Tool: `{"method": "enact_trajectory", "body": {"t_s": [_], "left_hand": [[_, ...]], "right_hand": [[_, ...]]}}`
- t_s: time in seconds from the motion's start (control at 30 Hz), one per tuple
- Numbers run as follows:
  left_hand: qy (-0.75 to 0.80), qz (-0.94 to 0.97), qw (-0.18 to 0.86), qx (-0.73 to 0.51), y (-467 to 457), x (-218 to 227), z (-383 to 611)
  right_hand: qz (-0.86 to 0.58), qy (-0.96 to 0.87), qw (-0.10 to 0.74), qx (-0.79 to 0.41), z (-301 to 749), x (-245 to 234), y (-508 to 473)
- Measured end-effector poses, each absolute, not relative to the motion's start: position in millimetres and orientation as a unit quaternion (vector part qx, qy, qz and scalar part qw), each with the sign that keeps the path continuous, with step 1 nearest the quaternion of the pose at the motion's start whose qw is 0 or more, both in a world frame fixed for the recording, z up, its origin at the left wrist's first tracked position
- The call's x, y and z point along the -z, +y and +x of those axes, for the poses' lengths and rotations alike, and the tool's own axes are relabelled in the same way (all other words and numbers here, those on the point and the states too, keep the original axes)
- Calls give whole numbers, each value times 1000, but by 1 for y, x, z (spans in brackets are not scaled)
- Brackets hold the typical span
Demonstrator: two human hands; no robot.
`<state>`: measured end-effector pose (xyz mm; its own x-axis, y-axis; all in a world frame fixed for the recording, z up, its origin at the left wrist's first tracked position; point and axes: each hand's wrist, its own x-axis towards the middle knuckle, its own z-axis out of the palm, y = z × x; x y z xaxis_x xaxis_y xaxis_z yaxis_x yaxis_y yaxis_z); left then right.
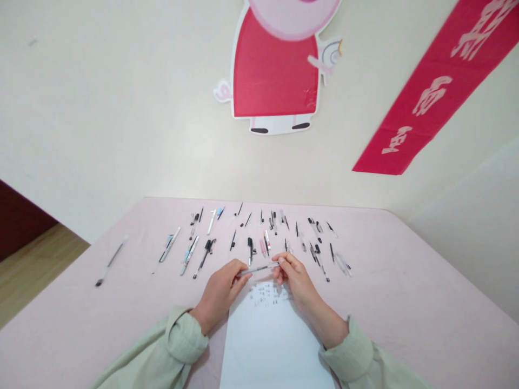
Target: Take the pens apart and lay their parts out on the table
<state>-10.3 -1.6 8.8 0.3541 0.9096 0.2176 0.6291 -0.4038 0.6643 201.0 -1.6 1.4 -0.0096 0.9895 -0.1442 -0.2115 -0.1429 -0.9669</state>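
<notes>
A slim clear-barrelled pen (260, 268) is stretched between my two hands, a little above the top of a white sheet of paper (275, 346). My left hand (225, 286) pinches its left end between thumb and fingers. At the other end, the fingertips of my right hand (294, 278) close round the pen. Several small rows of dark handwriting show near the paper's upper edge. Just beyond my hands lie a black-capped pen (250, 248) and a pink pen part (263, 248).
Pens, caps and refills lie in loose rows across the pink tablecloth (405, 302). One pen (110, 262) lies apart at the far left. Behind the table rises a pale wall with a pig cutout (275, 75) and a red banner (430, 100).
</notes>
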Motion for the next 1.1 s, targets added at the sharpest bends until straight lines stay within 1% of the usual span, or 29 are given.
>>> {"method": "enact_trajectory", "body": {"t_s": [0.13, 0.37, 0.5, 0.73, 0.97, 1.1], "left_hand": [[506, 789, 223, -269, -1, -7, -11], [501, 781, 232, -291, 0, -5, -11], [506, 796, 196, -268, 0, -5, -12], [456, 816, 180, -306, 0, -10, -9], [479, 815, 168, -279, -2, -10, -9], [452, 837, 168, -260, -1, -8, -9]], "right_hand": [[-476, -411, 512, -585, 200, -3, -2], [-480, -414, 513, -579, 200, -1, -1], [-482, -418, 513, -574, 200, -2, -2], [-484, -426, 508, -571, 200, -2, -3], [-482, -430, 513, -566, 199, -3, -3], [-482, -433, 508, -568, 198, -5, -4]]}}
